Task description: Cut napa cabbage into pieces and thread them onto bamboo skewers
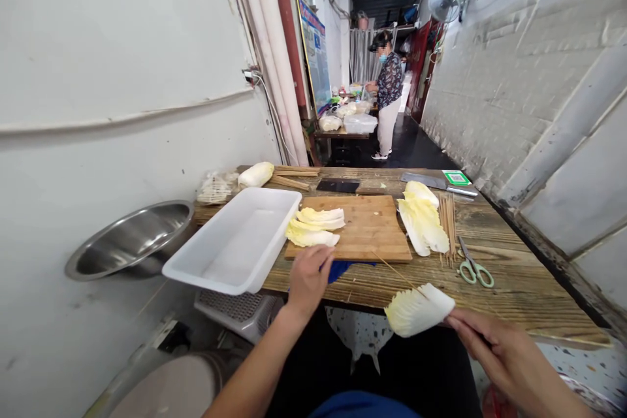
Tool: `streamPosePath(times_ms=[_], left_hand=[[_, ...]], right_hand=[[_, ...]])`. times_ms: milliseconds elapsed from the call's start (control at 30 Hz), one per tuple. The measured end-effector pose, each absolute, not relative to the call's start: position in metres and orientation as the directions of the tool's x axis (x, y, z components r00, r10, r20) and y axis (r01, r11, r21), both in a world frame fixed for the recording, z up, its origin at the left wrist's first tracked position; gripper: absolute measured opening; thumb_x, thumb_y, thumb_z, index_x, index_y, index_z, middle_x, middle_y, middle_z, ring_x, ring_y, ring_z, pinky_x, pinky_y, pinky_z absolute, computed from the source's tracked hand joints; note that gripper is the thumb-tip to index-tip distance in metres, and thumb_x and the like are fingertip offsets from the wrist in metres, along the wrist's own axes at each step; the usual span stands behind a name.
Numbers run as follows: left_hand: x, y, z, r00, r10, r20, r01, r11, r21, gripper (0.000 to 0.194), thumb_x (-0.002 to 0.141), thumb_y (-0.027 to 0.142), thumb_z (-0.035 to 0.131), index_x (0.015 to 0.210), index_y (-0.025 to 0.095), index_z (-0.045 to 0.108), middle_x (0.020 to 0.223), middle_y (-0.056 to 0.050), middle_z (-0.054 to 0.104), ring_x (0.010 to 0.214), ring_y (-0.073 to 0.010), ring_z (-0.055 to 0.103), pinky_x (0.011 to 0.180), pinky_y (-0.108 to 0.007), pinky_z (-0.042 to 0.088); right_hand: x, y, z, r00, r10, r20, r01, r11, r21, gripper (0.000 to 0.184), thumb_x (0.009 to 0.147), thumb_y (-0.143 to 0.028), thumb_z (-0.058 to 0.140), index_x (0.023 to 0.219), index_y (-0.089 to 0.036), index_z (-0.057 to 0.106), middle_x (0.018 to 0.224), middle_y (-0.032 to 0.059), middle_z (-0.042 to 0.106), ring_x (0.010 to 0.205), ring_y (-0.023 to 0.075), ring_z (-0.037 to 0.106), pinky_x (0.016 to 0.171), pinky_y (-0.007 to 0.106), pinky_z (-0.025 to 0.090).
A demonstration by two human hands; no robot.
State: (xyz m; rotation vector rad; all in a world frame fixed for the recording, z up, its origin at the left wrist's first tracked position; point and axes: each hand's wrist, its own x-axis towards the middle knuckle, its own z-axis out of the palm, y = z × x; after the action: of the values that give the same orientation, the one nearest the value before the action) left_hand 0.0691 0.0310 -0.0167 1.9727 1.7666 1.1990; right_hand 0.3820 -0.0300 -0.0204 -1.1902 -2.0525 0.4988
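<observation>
My right hand (499, 343) pinches the white base of a napa cabbage leaf (418, 309) off the table's front edge. A thin bamboo skewer (392, 268) runs from the leaf up and left over the board's front edge; how it passes the leaf is unclear. My left hand (308, 281) is at the near-left edge of the wooden cutting board (369, 225), fingers bent and slightly apart, with nothing visible in it. Just beyond its fingertips, cabbage leaves (316, 228) lie on the board; I cannot tell whether it touches them.
A white plastic tub (230, 245) and steel bowl (140, 238) stand left. On the right lie more cabbage (422, 219), skewers (447, 225), scissors (474, 268) and a cleaver (431, 181). A phone (337, 185) lies behind the board. Another person (388, 91) stands farther back.
</observation>
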Motion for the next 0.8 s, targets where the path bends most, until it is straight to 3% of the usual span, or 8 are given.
streamPosePath(times_ms=[100,200,300,433,633,800], left_hand=[[0.034,0.063,-0.029,0.160,0.895,0.417,0.939,-0.268,0.214,0.030,0.091,0.015,0.045,0.109,0.017,0.069,0.115,-0.012,0.067,0.110,-0.0284,0.057,0.095,-0.048,0.043],[0.017,0.085,-0.035,0.257,0.913,0.316,0.959,-0.283,0.036,0.034,0.087,0.012,0.048,0.116,0.015,0.064,0.119,-0.012,0.065,0.112,-0.0284,0.055,0.095,-0.046,0.043],[0.009,0.098,-0.036,0.312,0.919,0.241,0.945,-0.326,0.019,0.036,0.083,0.013,0.052,0.117,0.016,0.064,0.120,-0.011,0.063,0.113,-0.0272,0.053,0.098,-0.043,0.042],[0.000,0.108,-0.035,0.367,0.916,0.160,0.927,-0.375,0.022,0.043,0.079,0.021,0.061,0.122,0.020,0.062,0.126,-0.012,0.058,0.116,-0.0310,0.048,0.098,-0.048,0.040],[-0.006,0.124,-0.026,0.410,0.905,0.116,0.898,-0.423,0.121,0.025,0.091,0.028,0.051,0.105,0.026,0.071,0.119,-0.007,0.065,0.115,-0.0253,0.051,0.099,-0.045,0.036],[0.002,0.125,-0.015,0.448,0.894,0.003,0.891,-0.447,0.083,0.036,0.084,0.029,0.061,0.119,0.023,0.064,0.124,-0.009,0.063,0.122,-0.0275,0.047,0.102,-0.047,0.033]], right_hand=[[0.377,-0.030,-0.031,-0.303,0.876,0.375,0.600,0.481,-0.639,0.033,0.095,-0.038,0.045,0.108,-0.024,0.072,0.097,0.0053,0.075,0.081,0.0200,0.072,0.069,0.024,0.058],[0.368,-0.030,-0.035,-0.283,0.877,0.387,0.601,0.477,-0.642,0.033,0.095,-0.034,0.043,0.108,-0.022,0.071,0.098,0.0058,0.075,0.081,0.0189,0.072,0.070,0.023,0.058],[0.361,-0.029,-0.034,-0.290,0.872,0.394,0.601,0.487,-0.634,0.033,0.096,-0.031,0.042,0.107,-0.020,0.071,0.098,0.0066,0.075,0.082,0.0183,0.072,0.071,0.024,0.058],[0.358,-0.029,-0.035,-0.302,0.871,0.388,0.608,0.489,-0.626,0.034,0.097,-0.031,0.040,0.106,-0.018,0.071,0.098,0.0080,0.075,0.082,0.0183,0.072,0.072,0.024,0.057],[0.358,-0.030,-0.043,-0.303,0.885,0.354,0.592,0.466,-0.657,0.034,0.097,-0.031,0.041,0.109,-0.019,0.070,0.103,0.0086,0.074,0.087,0.0193,0.072,0.074,0.026,0.057],[0.357,-0.030,-0.044,-0.288,0.899,0.330,0.590,0.438,-0.679,0.035,0.096,-0.032,0.041,0.108,-0.019,0.070,0.102,0.0090,0.074,0.088,0.0212,0.071,0.077,0.029,0.058]])
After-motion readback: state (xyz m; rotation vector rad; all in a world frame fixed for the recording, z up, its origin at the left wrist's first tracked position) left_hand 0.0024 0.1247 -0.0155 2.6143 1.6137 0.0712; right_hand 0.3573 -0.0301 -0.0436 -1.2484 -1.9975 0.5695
